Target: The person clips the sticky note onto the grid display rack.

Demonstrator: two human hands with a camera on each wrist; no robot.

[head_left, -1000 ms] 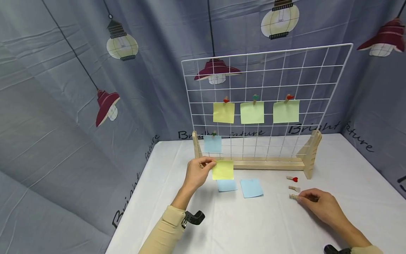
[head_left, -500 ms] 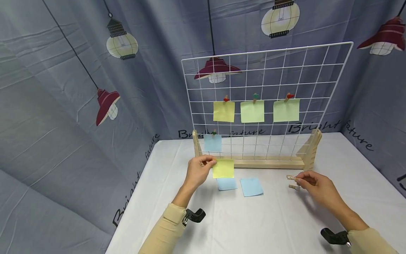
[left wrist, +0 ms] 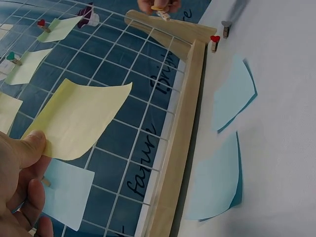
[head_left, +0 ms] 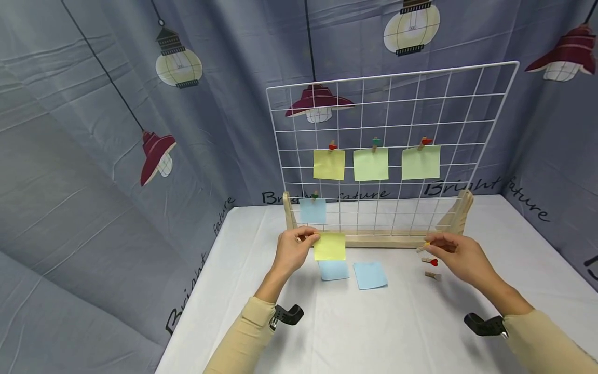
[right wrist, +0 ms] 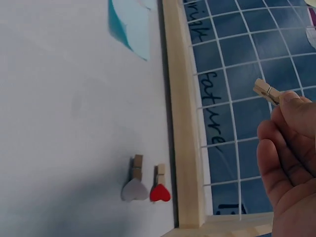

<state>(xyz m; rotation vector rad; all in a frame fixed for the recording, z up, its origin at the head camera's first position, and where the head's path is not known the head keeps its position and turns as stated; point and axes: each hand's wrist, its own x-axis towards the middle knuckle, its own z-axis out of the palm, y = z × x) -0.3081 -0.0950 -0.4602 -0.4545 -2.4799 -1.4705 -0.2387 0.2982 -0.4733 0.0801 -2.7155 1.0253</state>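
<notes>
My left hand [head_left: 290, 252] pinches a yellow sticky note [head_left: 329, 246] by its left edge, in front of the lower part of the white wire grid [head_left: 388, 127]. Between thumb and fingers of my right hand [head_left: 460, 254] is a small wooden clothespin [right wrist: 267, 91], raised off the table near the grid's right foot. Below that hand lie a clothespin with a red heart [head_left: 430, 262] and another with a grey heart [right wrist: 135, 182]. Two blue sticky note piles [head_left: 370, 275] [left wrist: 217, 177] rest on the table between the hands.
On the grid hang a yellow note [head_left: 329, 164], two pale green notes [head_left: 371, 164] [head_left: 420, 163] and a blue note [head_left: 312, 211], each under a heart clothespin. A wooden base [head_left: 383, 241] holds the grid on the white table [head_left: 374, 332]. A patterned curtain [head_left: 224, 130] stands behind.
My right hand has picked up a clothespin from the table and moved it up and slightly left, toward the grid's base. The left hand stays nearly still with the yellow note.
</notes>
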